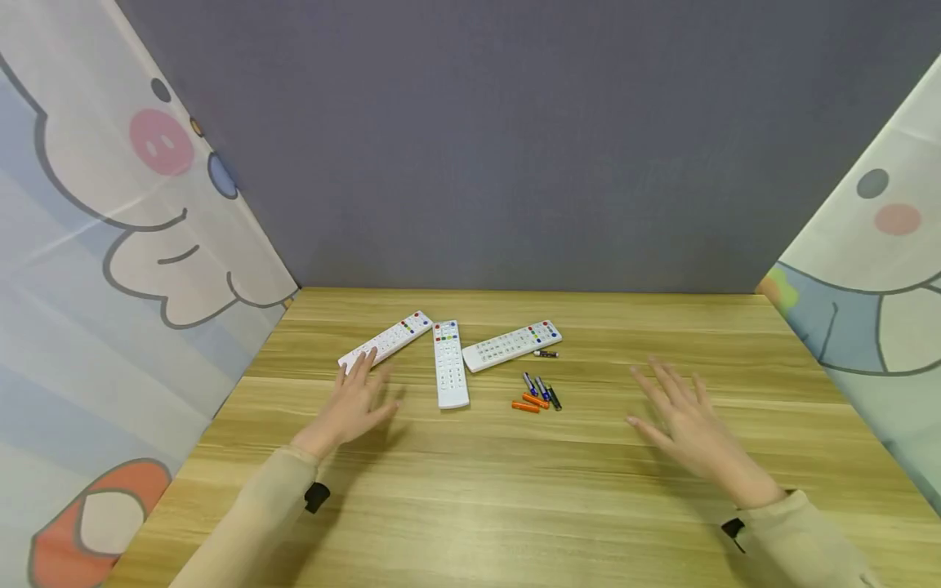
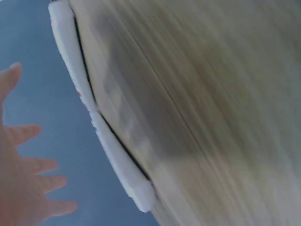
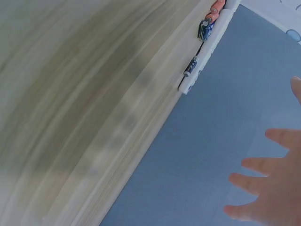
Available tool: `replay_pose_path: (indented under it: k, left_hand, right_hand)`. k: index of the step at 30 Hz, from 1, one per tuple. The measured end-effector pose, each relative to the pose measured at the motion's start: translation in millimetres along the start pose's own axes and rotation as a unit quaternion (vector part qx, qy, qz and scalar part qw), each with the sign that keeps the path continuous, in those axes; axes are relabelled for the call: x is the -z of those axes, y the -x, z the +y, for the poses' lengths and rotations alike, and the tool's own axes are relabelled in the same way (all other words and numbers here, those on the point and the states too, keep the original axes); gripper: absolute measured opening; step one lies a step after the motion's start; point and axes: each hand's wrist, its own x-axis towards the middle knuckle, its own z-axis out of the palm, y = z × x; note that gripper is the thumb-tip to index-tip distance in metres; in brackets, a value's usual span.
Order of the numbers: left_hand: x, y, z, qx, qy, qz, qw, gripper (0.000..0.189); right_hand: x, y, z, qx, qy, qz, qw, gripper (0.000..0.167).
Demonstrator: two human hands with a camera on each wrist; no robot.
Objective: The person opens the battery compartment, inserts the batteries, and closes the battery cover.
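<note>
My left hand [image 1: 351, 408] is spread above the table, its fingertips overlapping the lower end of the left white remote control [image 1: 397, 336] in the head view. In the left wrist view a gap shows between that hand [image 2: 23, 179] and the remotes. A second remote control [image 1: 451, 367] lies upright in the middle, and a third remote control [image 1: 507, 346] slants to its right. Below the third lie orange batteries [image 1: 525, 406] and several dark batteries [image 1: 541, 388]; one more dark battery [image 1: 546, 354] sits against its edge. My right hand [image 1: 684, 420] hovers with fingers spread, holding nothing.
The wooden table [image 1: 470, 506] meets a grey upright panel [image 1: 515, 147] along its back edge. Cartoon-printed cloths hang at the left [image 1: 88, 286] and right [image 1: 882, 269] sides. Dark bands [image 1: 317, 496] show at the sleeve cuffs.
</note>
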Motion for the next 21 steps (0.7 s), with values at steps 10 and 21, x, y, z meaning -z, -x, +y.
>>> replay_pose_path:
  k: [10, 21]
  left_hand:
    - [-4.5, -17.8, -17.2, 0.016, 0.003, 0.009, 0.9998, 0.057]
    - [-7.5, -42.4, -25.2, 0.041, 0.018, 0.001, 0.9990, 0.050]
  right_hand:
    - [-7, -3.8, -10, 0.016, -0.010, -0.005, 0.9998, 0.064]
    - [-11, -6.6, -21, 0.025, -0.017, 0.001, 0.9995, 0.057]
